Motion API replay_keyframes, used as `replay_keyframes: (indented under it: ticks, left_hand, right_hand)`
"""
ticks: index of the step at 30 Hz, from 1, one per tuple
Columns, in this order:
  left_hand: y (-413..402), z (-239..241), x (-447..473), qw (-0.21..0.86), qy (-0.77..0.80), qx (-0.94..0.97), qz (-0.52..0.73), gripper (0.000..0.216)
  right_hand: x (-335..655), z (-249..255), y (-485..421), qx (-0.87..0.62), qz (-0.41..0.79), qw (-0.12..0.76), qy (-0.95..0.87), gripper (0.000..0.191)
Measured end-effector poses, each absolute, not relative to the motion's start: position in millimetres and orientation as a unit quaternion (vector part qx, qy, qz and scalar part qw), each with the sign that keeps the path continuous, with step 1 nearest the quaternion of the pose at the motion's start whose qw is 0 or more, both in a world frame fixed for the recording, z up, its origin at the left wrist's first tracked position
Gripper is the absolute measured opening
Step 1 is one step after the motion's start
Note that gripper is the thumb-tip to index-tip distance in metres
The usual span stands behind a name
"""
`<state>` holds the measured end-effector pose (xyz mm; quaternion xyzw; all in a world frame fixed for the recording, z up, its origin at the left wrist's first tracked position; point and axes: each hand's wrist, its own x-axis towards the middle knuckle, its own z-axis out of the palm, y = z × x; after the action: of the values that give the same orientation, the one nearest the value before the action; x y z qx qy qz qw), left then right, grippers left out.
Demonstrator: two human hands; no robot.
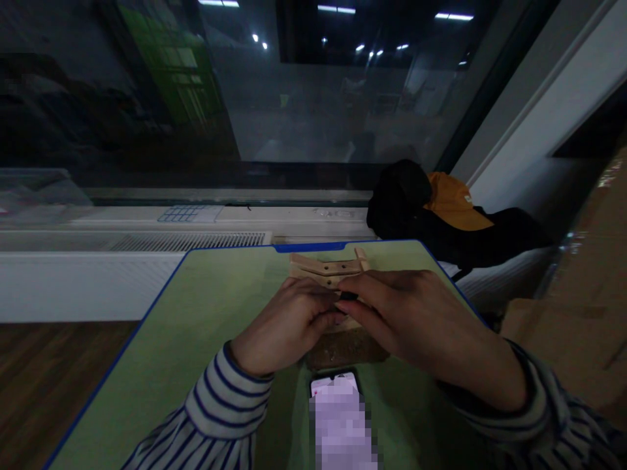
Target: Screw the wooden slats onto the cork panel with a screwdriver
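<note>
My left hand (287, 323) and my right hand (416, 313) meet over a small wooden assembly (328, 267) of light slats with holes, lying on the green table (206, 313). Both hands curl their fingers onto the near part of the wooden piece, fingertips almost touching each other. A small dark part sits between the fingertips; what it is I cannot make out. Under the hands lies a dark brown cork-like pad (343, 349). Both wrists wear striped sleeves.
A phone (340, 418) with a lit screen lies near me on the table. A black bag with an orange cap (453, 205) rests on the sill at the right. A window, a radiator ledge (147, 241) and cardboard boxes (582, 313) surround the table.
</note>
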<state>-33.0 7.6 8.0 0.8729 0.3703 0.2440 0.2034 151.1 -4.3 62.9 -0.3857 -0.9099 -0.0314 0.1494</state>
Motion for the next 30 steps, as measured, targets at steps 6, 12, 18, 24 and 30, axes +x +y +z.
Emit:
replay_keyframes:
  ticks: [6, 12, 18, 24, 30]
  left_hand:
    - [8, 7, -31, 0.164, 0.412, 0.856, 0.266, 0.014]
    - [9, 6, -34, 0.186, 0.381, 0.863, 0.275, 0.016]
    - [8, 8, -32, 0.199, 0.366, 0.876, 0.244, 0.016]
    - [2, 27, -50, 0.184, 0.397, 0.863, 0.252, 0.016]
    - [-8, 33, -90, 0.165, 0.510, 0.837, 0.110, 0.023]
  right_hand:
    - [149, 63, -5, -0.392, -0.003, 0.135, -0.910, 0.019]
    - [155, 60, 1, -0.310, 0.086, 0.193, -0.927, 0.030]
    - [153, 61, 2, -0.343, 0.074, 0.155, -0.924, 0.019]
    - [153, 60, 0, -0.351, 0.085, 0.158, -0.919, 0.021]
    - [155, 55, 10, -0.290, 0.118, 0.200, -0.928, 0.024]
